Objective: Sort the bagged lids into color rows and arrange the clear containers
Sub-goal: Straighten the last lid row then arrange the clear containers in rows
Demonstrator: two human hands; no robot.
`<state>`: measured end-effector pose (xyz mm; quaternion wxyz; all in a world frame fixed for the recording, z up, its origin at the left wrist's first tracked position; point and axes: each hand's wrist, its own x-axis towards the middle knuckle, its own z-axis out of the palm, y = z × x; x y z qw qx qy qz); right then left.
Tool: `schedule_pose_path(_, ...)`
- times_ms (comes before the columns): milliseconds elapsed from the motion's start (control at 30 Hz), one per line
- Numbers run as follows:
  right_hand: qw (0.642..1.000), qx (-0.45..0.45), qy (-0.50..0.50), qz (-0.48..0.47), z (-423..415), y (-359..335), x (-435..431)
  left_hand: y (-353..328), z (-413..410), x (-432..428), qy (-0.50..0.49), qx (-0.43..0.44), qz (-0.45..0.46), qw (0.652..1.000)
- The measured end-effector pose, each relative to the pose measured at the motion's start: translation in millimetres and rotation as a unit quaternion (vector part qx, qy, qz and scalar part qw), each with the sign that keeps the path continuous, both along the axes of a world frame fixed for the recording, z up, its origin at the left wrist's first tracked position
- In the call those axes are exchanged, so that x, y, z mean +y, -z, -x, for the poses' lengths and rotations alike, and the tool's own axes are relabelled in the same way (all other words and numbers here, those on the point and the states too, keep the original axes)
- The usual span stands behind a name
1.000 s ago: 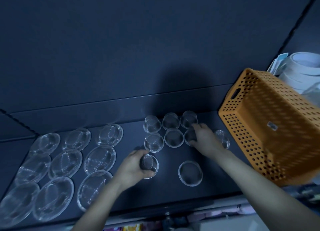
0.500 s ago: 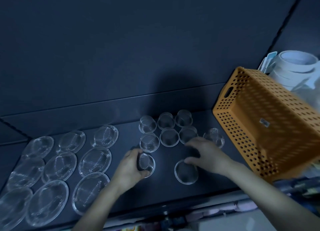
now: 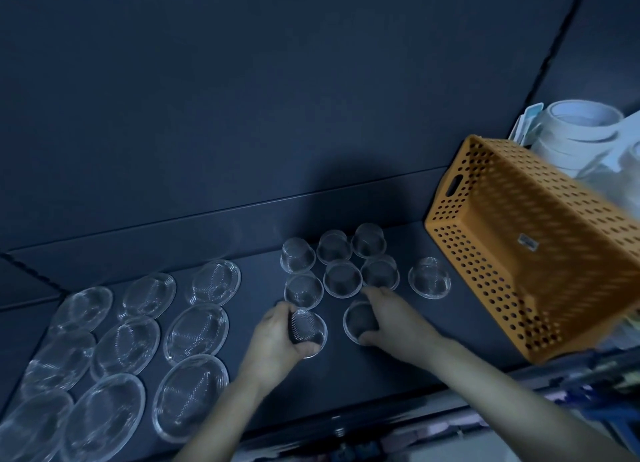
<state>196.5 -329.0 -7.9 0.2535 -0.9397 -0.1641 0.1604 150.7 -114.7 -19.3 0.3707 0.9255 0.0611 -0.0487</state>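
Left hand: your fingers and thumb are wrapped round the front-left container, firm grip. It's low over the dark worktop, just in front of the left column of the cup group. Can't tell if it's resting or lifted.

Right hand: curled round the front-centre container, with your fingers over its far rim and your thumb at the near rim. It's also down at worktop level. The two held containers are near each other, not touching.

Behind them, six clear containers sit in two rows of three, packed close. One lone container stands apart to the right of the nearer row, between the group and the orange basket.

On your left, nine clear oval lids lie flat in a three-by-three grid, with neighbours touching or nearly so.

The basket is perforated and tilted at the right end of the worktop, its handle slot facing the cups. White tape rolls are behind it. The right edge of the view is blurred, so there's no detail there.
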Motion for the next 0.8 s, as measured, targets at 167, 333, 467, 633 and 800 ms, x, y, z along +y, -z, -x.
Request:
schedule_pose_path(167, 1.0, -0.024, 0.008, -0.001, -3, 4, 9, 0, -2, -7, -0.003, -0.004, 0.0, 1.0)
schedule_pose_path(333, 0.999, -0.031, 0.007, -0.003, -4, 5, 18, 2, -2, -8, -0.004, -0.011, 0.0, 1.0)
schedule_pose_path(467, 0.999, -0.032, 0.013, -0.007, -3, 7, 23, 4, -2, -6, -0.005, -0.008, -0.009, 1.0)
schedule_pose_path(633, 0.999, -0.035, 0.013, -0.015, 0, 4, 21, 4, -3, -4, 0.007, 0.003, -0.017, 1.0)
schedule_pose_path(800, 0.983, -0.17, 0.066, 0.01, -11, -11, -8, 1, -1, -3, 0.003, 0.002, -0.007, 1.0)
